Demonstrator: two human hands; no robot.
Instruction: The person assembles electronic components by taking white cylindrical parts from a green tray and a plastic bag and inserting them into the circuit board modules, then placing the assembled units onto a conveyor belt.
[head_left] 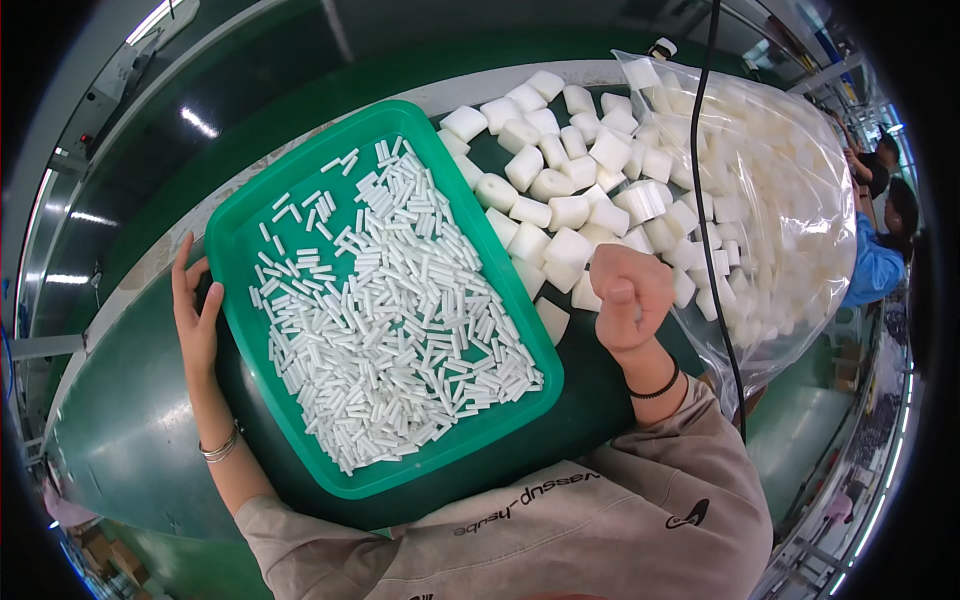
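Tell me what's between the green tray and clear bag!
The head view shows chunky white blocks between the green tray and clear bag, plus the right hand.

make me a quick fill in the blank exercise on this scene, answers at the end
1. The small white sticks lie in a tray coloured ____.
2. The silver bracelet is on the person's ____ wrist.
3. The right hand is closed into a ____.
4. The clear bag lies to the tray's ____.

Missing words: green; left; fist; right
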